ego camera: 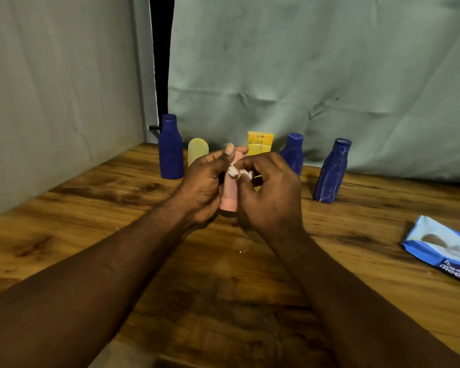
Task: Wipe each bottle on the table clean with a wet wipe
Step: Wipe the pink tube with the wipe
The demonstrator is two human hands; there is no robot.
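Observation:
My left hand (203, 187) grips a pink tube-shaped bottle (230, 193), cap end down, above the middle of the wooden table (117, 208). Against the tube's upper part my right hand (270, 192) pinches a small crumpled white wipe (235, 171). Behind stand three dark blue bottles: one at the left (171, 148), one behind my right hand (292, 152), one at the right (332, 172). A pale yellow bottle (198, 151) and a yellow tube (259, 142) stand between them, partly hidden by my hands.
A blue wet-wipe pack (442, 251) lies at the table's right edge. Grey cloth (303, 75) hangs behind the table and a pale wall (51, 102) runs along its left side. A small white crumb (241, 251) lies on the wood near my forearms.

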